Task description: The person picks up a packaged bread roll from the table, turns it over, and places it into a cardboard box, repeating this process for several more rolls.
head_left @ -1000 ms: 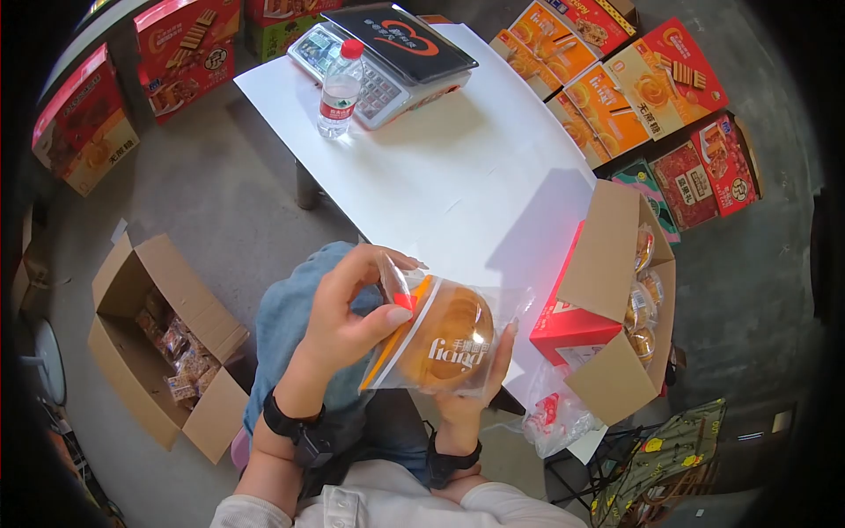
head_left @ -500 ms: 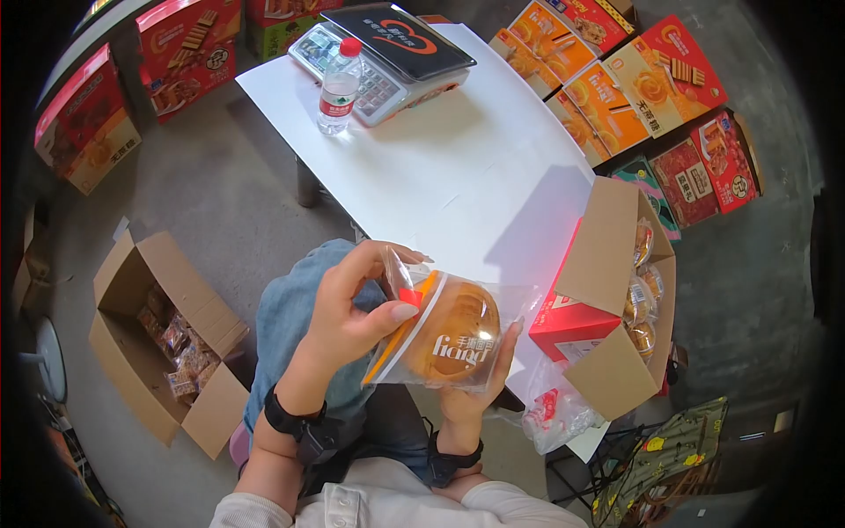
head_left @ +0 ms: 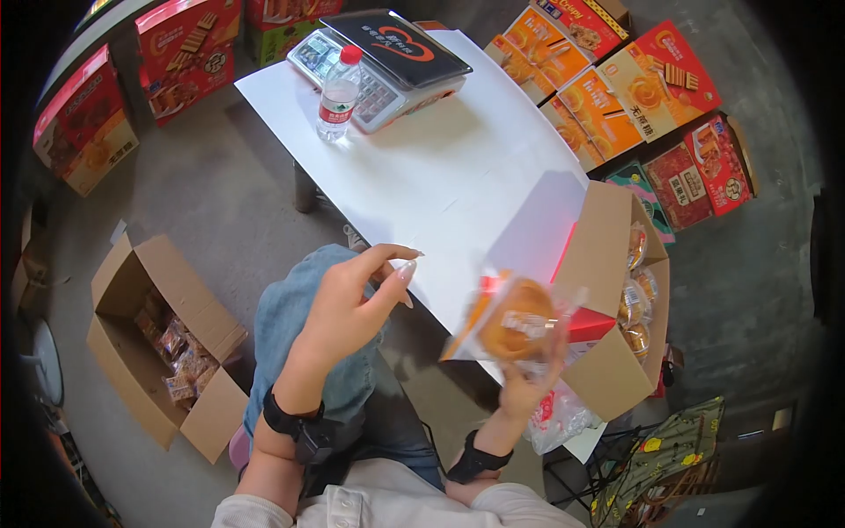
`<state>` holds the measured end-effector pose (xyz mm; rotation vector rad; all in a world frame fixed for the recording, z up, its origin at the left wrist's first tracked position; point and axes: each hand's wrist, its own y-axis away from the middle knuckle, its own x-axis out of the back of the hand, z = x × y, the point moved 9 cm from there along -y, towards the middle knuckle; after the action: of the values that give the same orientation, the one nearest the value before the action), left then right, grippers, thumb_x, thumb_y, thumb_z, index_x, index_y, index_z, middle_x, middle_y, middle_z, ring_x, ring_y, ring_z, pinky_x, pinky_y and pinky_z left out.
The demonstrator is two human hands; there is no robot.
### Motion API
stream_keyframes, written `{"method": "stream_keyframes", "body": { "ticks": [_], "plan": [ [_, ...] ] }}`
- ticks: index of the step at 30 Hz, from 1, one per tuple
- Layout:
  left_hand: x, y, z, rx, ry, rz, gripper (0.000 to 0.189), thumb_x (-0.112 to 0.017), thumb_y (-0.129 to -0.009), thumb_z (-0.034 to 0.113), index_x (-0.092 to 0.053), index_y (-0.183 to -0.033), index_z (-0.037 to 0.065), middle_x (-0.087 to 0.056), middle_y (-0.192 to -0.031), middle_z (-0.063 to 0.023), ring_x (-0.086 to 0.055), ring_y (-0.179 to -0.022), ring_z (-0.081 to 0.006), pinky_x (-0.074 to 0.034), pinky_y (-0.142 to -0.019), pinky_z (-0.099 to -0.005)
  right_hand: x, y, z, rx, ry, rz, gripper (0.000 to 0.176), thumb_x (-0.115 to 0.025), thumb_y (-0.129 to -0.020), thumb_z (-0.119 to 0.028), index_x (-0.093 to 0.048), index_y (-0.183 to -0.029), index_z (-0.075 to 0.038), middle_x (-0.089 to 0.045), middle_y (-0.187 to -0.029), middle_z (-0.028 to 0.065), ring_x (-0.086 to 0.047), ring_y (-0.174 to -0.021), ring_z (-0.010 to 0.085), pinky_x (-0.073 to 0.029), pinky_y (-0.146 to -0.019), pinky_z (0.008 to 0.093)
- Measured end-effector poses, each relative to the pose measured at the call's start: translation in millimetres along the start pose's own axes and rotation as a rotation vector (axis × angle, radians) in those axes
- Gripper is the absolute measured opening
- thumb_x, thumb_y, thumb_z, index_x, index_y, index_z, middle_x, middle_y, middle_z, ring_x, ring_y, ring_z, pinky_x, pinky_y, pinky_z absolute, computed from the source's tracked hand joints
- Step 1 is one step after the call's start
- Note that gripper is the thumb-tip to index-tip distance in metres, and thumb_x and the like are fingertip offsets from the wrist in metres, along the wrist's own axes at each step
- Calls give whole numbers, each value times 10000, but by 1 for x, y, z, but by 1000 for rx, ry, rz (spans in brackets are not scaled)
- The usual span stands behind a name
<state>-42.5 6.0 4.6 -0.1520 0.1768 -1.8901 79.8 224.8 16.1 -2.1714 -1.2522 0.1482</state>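
Note:
A clear plastic bag of round bread (head_left: pixel 519 326) with an orange strip and white lettering is in my right hand (head_left: pixel 528 387), blurred by motion. The bag hangs over the table's near edge, close to the open carton (head_left: pixel 598 264) of wrapped breads (head_left: pixel 638 299). Part of my right hand's grip is hidden behind the bag. My left hand (head_left: pixel 352 299) is off the bag, above my knee, its fingers curved and apart with nothing between them.
On the white table (head_left: pixel 440 158) stand a scale (head_left: pixel 387 70) and a water bottle (head_left: pixel 337 97). A carton (head_left: pixel 132 352) of small wrapped snacks sits on the floor at left. Printed boxes (head_left: pixel 607 97) lie beyond the table; a crumpled plastic bag (head_left: pixel 559 421) is below the right carton.
My left hand has let go of the bagged bread. The right hand has carried it rightward, toward the carton of breads.

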Motion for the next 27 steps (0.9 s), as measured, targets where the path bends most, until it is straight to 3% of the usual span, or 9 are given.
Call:
{"method": "stream_keyframes", "body": {
  "ticks": [2, 4, 7, 8, 10, 13, 18, 27],
  "plan": [
    [10, 0, -3, 12, -114, 89, 222, -512, -848, 152, -589, -1014, 26, -588, -619, -55, -548, -632, -113, -401, -576, -246, 35, -10, -14, 96, 131, 225, 756, -676, -716, -33, -274, -1357, -56, -429, -1251, 178, -477, -1104, 254, -485, -813, 351],
    [15, -1, -5, 34, -87, 126, 218, -509, -850, 151, -588, -1011, 26, -595, -629, -51, -544, -629, -109, -396, -576, -242, 78, -14, -8, -65, 160, 430, 650, -561, -817, -63, -227, -1376, -67, -449, -1221, 188, -493, -1084, 273, -504, -695, 315],
    [22, 0, -10, 62, -55, 170, 209, -502, -855, 146, -587, -1005, 28, -606, -645, -46, -539, -626, -104, -395, -582, -236, 127, -33, 4, -57, 95, 548, 648, -482, -874, -138, -107, -1398, -64, -457, -1197, 215, -512, -1056, 307, -491, -667, 323],
    [24, 0, -12, 66, -51, 180, 205, -499, -857, 143, -586, -1002, 28, -609, -651, -44, -538, -626, -101, -398, -590, -235, 137, -36, 10, -53, 96, 549, 648, -482, -874, -138, -107, -1398, -64, -457, -1197, 215, -512, -1056, 307, -491, -667, 323],
    [26, -1, -18, 55, -32, 189, 206, -487, -863, 136, -587, -993, 12, -610, -684, -46, -557, -647, -101, -408, -606, -225, 141, -41, 28, -141, -39, 508, 731, -470, -878, -170, 37, -1402, -108, -413, -1258, 231, -538, -1019, 328, -507, -715, 383],
    [28, 0, -19, 50, -4, 202, 208, -471, -870, 121, -584, -986, -10, -608, -743, -53, -586, -681, -106, -429, -644, -220, 138, -42, 28, -155, -34, 553, 774, -454, -868, -134, 116, -1391, -133, -417, -1247, 247, -543, -1012, 337, -507, -726, 388],
    [24, -2, -20, 42, 33, 188, 211, -461, -873, 107, -579, -994, -20, -600, -779, -56, -592, -687, -109, -435, -663, -223, 138, -43, 29, -175, -25, 579, 797, -464, -847, -89, 117, -1392, -129, -408, -1258, 243, -537, -1028, 335, -508, -732, 385],
    [19, -2, -17, 43, 49, 178, 208, -443, -883, 95, -581, -990, -20, -577, -706, -44, -565, -686, -104, -431, -673, -221, 141, -42, 33, -160, -59, 568, 829, -485, -827, -55, 118, -1390, -125, -401, -1253, 263, -524, -1046, 342, -514, -720, 377]
  ]
}}
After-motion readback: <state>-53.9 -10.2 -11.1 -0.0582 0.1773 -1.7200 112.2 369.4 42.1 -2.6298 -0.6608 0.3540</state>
